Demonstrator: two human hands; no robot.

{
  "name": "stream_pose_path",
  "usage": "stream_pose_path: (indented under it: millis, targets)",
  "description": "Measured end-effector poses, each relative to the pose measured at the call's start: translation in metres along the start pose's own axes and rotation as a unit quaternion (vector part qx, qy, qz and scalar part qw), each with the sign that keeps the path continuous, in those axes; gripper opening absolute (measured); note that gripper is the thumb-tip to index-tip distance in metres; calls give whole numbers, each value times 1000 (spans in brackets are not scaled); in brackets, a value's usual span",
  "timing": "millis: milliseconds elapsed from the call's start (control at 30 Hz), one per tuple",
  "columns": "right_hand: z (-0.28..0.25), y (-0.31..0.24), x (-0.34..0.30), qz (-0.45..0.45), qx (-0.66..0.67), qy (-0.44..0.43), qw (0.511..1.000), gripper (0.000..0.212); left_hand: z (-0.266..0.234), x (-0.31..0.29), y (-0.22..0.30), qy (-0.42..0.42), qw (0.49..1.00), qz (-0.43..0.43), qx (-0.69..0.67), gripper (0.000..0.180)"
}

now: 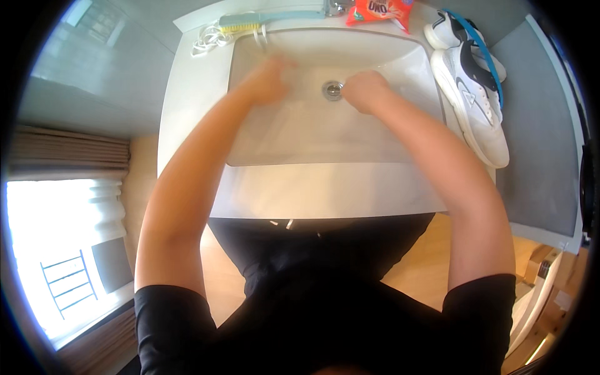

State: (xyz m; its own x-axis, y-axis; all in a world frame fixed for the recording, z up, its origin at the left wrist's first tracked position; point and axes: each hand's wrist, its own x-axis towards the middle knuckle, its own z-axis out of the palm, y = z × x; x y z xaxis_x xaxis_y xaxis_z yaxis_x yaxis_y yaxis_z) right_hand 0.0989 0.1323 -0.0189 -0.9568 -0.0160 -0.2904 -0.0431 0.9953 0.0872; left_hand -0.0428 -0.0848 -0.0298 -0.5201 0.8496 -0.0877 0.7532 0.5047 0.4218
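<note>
Sink point(325, 140) sits behind the front edge of the counter point(325, 190) in the head view. Over its left part, the left hand point(267, 81) is blurred; I cannot tell its grip. The right hand point(367, 90), curled into a fist, appears beside the drain point(331, 90). White shoes point(486, 128) line the counter's right edge.

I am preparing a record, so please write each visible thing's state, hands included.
Basin: wetness unclear
Drain: plugged or open, unclear
Left hand: over basin, blurred, grip unclear
Right hand: curled shut near drain
Brush: lying unheld behind basin
White cord: loosely tangled
Red packet: sealed or opened, unclear
Shoes: unworn, beside basin
</note>
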Motion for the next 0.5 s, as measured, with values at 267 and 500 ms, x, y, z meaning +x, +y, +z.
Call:
stream_pose_path:
  millis: [267, 500]
  targets:
    - [-139, -3, -77, 72, 256, 155, 951, 31, -126, -34, 85, 68, 974, 27, -216, 31]
    - [-19, 23, -22, -20, 244, 93, 965, 32, -33, -12, 43, 37, 896, 263, -356, 29]
